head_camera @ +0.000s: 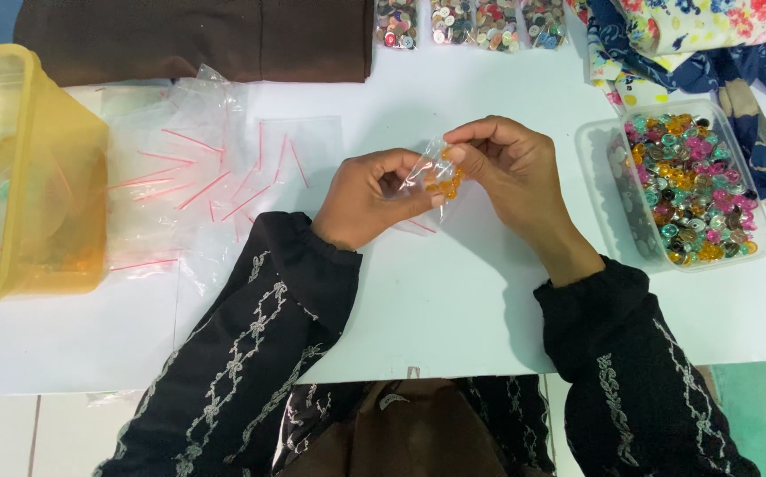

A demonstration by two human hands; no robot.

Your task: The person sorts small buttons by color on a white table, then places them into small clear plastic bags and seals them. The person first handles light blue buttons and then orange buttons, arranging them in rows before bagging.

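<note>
A small clear plastic bag holding orange beads hangs between both hands over the white table. My left hand pinches the bag from the left and below. My right hand pinches its top edge with thumb and fingertips. Both sleeves are black with pale embroidery.
A clear tub of mixed coloured beads stands at the right. Empty clear bags with red strips lie scattered at the left, beside a yellow plastic bin. Filled bead bags, brown cloth and floral fabric line the far edge.
</note>
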